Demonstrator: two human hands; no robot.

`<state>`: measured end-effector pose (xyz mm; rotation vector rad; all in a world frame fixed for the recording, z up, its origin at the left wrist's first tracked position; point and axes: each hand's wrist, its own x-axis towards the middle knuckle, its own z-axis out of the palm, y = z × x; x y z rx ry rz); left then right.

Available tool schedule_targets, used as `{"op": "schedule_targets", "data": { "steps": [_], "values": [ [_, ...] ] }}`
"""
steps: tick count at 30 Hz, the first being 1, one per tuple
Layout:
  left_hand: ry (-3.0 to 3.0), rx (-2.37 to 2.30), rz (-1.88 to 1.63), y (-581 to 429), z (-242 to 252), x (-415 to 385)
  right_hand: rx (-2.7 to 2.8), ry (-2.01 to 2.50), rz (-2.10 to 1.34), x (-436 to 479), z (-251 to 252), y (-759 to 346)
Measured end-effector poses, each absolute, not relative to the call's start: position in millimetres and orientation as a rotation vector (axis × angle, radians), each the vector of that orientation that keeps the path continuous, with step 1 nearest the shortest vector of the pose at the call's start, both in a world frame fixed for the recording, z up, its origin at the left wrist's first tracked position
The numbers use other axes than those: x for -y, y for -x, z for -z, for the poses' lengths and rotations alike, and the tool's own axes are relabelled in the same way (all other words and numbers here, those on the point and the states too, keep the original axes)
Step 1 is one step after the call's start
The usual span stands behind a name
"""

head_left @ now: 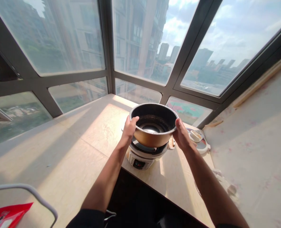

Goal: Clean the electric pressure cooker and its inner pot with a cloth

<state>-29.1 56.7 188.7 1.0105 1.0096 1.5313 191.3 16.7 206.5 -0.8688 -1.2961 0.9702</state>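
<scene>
Between my two hands I hold a round inner pot (154, 138), gold outside and dark inside, with a pale metal rim. My left hand (130, 128) grips its left edge, thumb over the rim. On the opposite edge, my right hand (182, 134) is closed on the rim in the same way. The pot's inside looks wet or shiny, but I cannot tell what is in it. Directly beneath stands a white electric pressure cooker (140, 161) with a dark display on its front; the pot hides most of its opening.
A white lid (202, 144) with a handle lies right of the cooker, near the wall (247, 142). Windows (140, 41) border the pale counter (83, 139). At lower left are a red packet (10, 215) and a grey curved tube (33, 191). A cord runs by the counter's right side.
</scene>
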Motion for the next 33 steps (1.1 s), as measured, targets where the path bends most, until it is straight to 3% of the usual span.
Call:
{"op": "schedule_targets", "data": {
  "steps": [22,33],
  "values": [
    [-1.316,-1.223,-1.411,58,-151,-53,1.219,0.977,-1.034,-19,-161,-190],
    [-1.424,-1.511,-1.24,47,-131,-51,1.169,1.469,-0.906,-18,-143,-207]
  ]
}}
